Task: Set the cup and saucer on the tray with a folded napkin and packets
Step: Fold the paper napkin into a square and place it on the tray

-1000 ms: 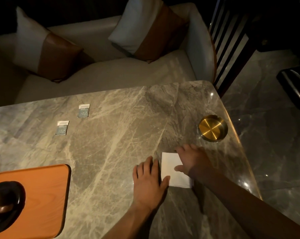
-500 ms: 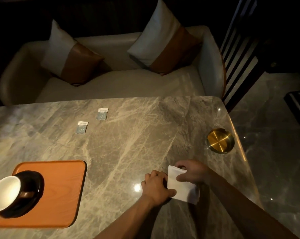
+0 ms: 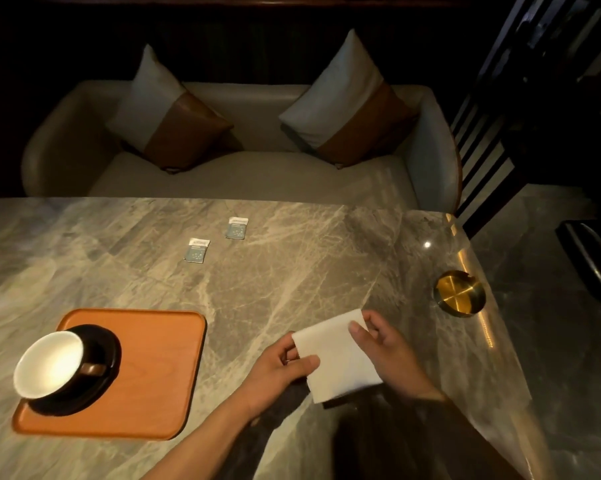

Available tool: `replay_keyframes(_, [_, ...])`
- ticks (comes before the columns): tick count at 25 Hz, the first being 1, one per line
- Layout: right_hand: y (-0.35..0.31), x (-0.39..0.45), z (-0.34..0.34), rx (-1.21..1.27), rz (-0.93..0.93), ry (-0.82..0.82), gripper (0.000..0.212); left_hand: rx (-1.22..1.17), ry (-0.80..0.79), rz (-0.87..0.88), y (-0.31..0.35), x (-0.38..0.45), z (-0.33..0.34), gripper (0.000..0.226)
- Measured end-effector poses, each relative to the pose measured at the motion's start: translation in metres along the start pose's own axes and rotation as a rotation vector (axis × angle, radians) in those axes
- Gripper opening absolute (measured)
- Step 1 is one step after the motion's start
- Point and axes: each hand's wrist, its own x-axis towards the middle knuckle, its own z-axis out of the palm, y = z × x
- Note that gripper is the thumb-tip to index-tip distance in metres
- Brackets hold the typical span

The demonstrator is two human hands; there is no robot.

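A white folded napkin [image 3: 333, 355] is lifted just above the marble table [image 3: 292, 271], held between both hands. My left hand [image 3: 280, 367] pinches its left edge and my right hand [image 3: 385, 348] pinches its upper right corner. An orange wooden tray [image 3: 153, 368] lies at the near left. On its left side a dark saucer [image 3: 107, 348] carries a cup [image 3: 50, 363] that is white inside, handle pointing right. Two small packets [image 3: 197, 250] [image 3: 237, 227] lie flat on the table further back, apart from the tray.
A round brass ashtray [image 3: 459, 293] stands near the table's right edge. A pale sofa [image 3: 250, 174] with two white-and-brown cushions runs behind the table. Dark slatted furniture stands at the far right, beside the polished floor.
The napkin lay flat under both hands a second ago; now both hands have picked it up off the table. The camera has swung left, bringing the tray, cup and saucer fully into view.
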Motion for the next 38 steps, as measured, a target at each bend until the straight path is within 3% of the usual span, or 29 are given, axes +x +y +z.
replay_keyframes(3, [0.0,-0.01,0.059,0.062,-0.031,0.163,0.014,-0.04,0.082,0.08,0.004,-0.026,-0.027,0.025])
replay_keyframes(7, [-0.002,-0.016,0.135,-0.007,-0.141,0.348,0.027,-0.06,0.32,0.139,0.004,-0.05,-0.059,0.015])
replay_keyframes(11, [-0.005,-0.019,0.193,-0.067,-0.204,0.415,0.015,0.153,0.549,0.243,0.004,-0.066,-0.095,0.027])
replay_keyframes(15, [-0.009,-0.023,0.246,-0.044,-0.141,0.436,0.01,0.382,0.622,0.331,0.002,-0.088,-0.137,0.032])
replay_keyframes(18, [-0.013,-0.027,0.28,0.002,-0.118,0.467,0.01,0.45,0.637,0.349,-0.001,-0.097,-0.164,0.028])
replay_keyframes(24, [-0.021,-0.027,0.315,0.112,-0.051,0.431,0.005,0.362,0.585,0.357,-0.009,-0.102,-0.214,0.021])
replay_keyframes(32, [-0.016,-0.037,0.325,0.063,0.091,0.084,0.061,0.403,0.578,0.234,-0.038,-0.11,-0.267,0.023])
replay_keyframes(34, [-0.012,-0.036,0.327,0.052,0.102,0.06,0.07,0.346,0.538,0.168,-0.039,-0.108,-0.27,0.022])
replay_keyframes(38, [-0.001,-0.034,0.331,0.159,0.103,0.157,0.065,0.184,0.387,0.054,-0.046,-0.111,-0.277,0.019])
